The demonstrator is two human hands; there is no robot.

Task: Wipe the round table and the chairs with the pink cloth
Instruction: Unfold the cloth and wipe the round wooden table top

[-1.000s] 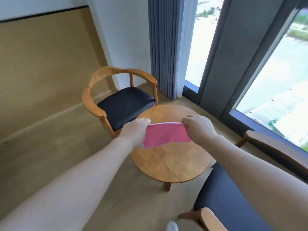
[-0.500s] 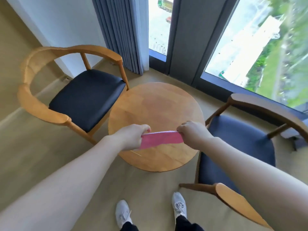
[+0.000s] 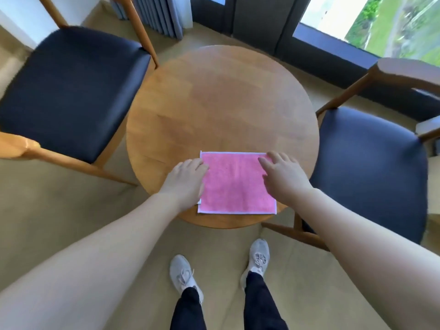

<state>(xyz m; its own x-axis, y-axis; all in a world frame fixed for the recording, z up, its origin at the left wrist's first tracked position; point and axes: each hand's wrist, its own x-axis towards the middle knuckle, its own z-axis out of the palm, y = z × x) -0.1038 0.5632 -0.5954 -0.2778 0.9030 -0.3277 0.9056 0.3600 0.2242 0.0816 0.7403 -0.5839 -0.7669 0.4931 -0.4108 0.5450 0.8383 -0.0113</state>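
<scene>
We're reaching both arms fwd & down over the round table (image 3: 214, 96). Our left hand (image 3: 184, 178) is lying palm-down on the left edge of the pink cloth (image 3: 234, 184), fingers straight and close together, not curled round anything; our right hand (image 3: 283, 175) is lying on the cloth's right side, fingers slightly spread and relaxed — pressing, not pinching. The cloth is sitting flat and unfolded on the near part of the tabletop, its near edge just inside the table's rim. The top is light wood; a wooden chair w/ a dark seat (image 3: 69, 91) is standing just left of the table, and a second chair (image 3: 371, 167) just right. Beyond the table we're seeing a grey curtain (image 3: 162, 15) and a dark-framed window (image 3: 371, 20); below, beige floor and our grey shoes (image 3: 182, 275). Vs. half a sec ago: the cloth was hanging stretched in the air between two pinching fists — now it's laid down, both hands are opened out on it, and the view is tipping further down over the table.
</scene>
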